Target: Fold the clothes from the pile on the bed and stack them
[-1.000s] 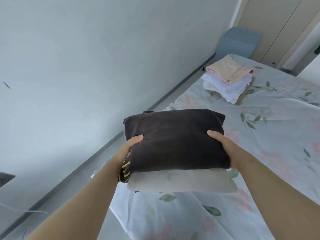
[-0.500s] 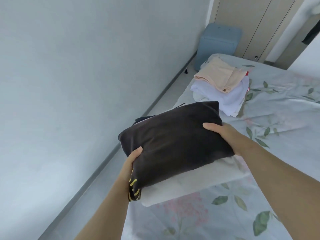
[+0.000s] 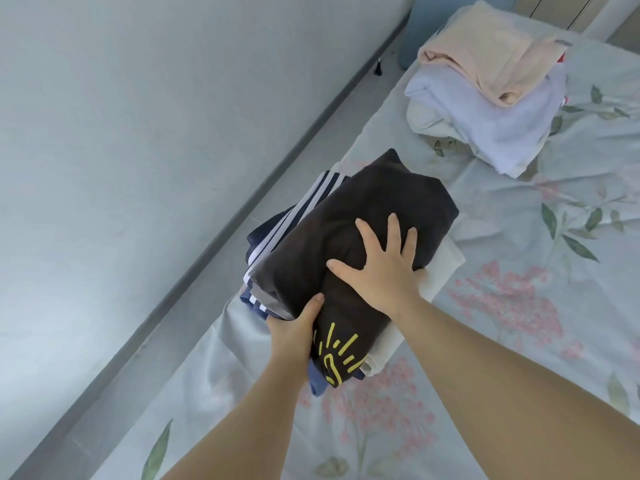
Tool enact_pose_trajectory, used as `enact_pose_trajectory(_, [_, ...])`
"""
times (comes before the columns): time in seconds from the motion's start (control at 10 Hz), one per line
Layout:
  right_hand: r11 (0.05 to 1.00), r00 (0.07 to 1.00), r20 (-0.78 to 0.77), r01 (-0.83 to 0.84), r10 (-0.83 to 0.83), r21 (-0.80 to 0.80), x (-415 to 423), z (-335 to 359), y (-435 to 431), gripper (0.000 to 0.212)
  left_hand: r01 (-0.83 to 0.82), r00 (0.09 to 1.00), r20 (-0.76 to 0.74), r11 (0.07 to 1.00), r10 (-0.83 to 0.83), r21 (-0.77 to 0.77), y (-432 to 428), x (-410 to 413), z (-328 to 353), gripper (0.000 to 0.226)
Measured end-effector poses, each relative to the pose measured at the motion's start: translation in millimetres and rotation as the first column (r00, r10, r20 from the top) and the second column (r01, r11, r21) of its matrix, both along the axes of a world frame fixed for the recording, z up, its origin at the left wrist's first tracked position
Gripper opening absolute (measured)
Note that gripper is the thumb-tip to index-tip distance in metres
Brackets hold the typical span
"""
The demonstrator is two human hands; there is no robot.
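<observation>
Pressing down with straight, widely spread fingers [image 3: 393, 233] of the right hand [image 3: 381, 271] on the folded dark brown garment [image 3: 381, 199]. Gripping its near left edge with the left hand [image 3: 294, 327], thumb on top, other fingers curled under and hidden. Below it, a cream folded piece [image 3: 446, 261] and a navy striped garment [image 3: 298, 213]. All stacked on the floral bed sheet [image 3: 519, 341], near its wall-side edge. Farther away, a second pile [image 3: 502, 126] with a peach cloth [image 3: 481, 57] on top.
</observation>
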State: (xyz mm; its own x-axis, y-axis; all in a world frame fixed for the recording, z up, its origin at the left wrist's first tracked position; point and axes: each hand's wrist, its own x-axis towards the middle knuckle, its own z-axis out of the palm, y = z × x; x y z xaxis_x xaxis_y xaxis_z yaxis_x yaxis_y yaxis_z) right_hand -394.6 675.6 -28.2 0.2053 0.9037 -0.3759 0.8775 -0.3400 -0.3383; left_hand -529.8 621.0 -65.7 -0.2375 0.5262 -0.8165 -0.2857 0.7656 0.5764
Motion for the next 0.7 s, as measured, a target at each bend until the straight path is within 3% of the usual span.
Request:
enact_pose_trajectory(0.4, [0.999, 0.999, -0.049, 0.018, -0.016, 0.044, 3, 10, -20, 0.077, 0.097, 0.995, -0.026, 0.993, -0.095, 0.069, -9, -10, 5, 0.088])
enact_pose_trajectory(0.5, [1.000, 0.998, -0.057, 0.007, -0.007, 0.000, 2, 24, -42, 0.072, 0.217, 0.970, -0.126, 0.974, -0.208, 0.060, -16, -18, 22, 0.086])
enact_pose_trajectory(0.7, [0.987, 0.977, -0.207, 0.005, -0.038, -0.159, 10, 82, -99, 0.064, 0.494, 0.788, -0.458, 0.866, -0.412, 0.071, -51, -27, 78, 0.046])
